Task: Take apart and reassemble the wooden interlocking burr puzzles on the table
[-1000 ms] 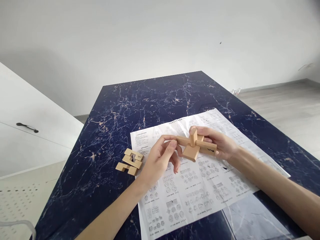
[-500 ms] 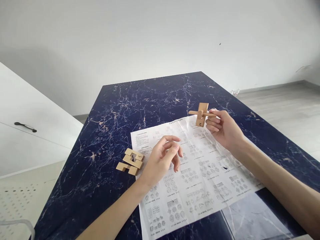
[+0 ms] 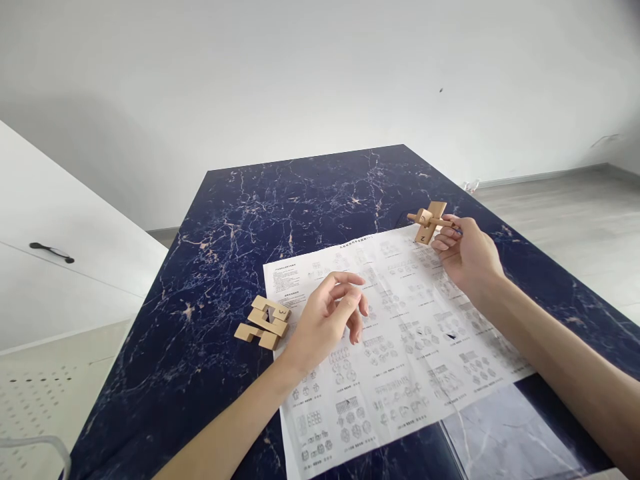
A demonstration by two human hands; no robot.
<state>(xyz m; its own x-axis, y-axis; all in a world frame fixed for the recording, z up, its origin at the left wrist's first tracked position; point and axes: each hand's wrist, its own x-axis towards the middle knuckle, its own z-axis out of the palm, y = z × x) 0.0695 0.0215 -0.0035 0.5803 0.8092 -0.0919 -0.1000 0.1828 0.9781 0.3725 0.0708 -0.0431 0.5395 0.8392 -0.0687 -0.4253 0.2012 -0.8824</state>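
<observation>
Near the far right corner of the paper, my right hand [image 3: 467, 253] pinches one arm of a wooden puzzle [image 3: 431, 223] made of crossed pieces, one marked 2. My left hand [image 3: 333, 313] hovers over the instruction sheet [image 3: 395, 393] with its fingers loosely curled and apart, holding nothing. Just left of it, several notched wooden puzzle pieces [image 3: 265, 323] lie together on the table by the sheet's left edge, one marked 3. Printed on the sheet are small assembly diagrams and lines of text.
The dark blue marble-patterned table [image 3: 300, 207] reaches toward a white wall [image 3: 310, 80]. On the left stands a white cabinet with a black handle [image 3: 51, 253]. A light grey marbled panel [image 3: 510, 433] lies at the near right. A pale cable [image 3: 45, 441] curves at the lower left.
My right hand has moved to the right with the crossed wooden puzzle, which has turned in the grip. My left hand and the notched pieces have stayed in place.
</observation>
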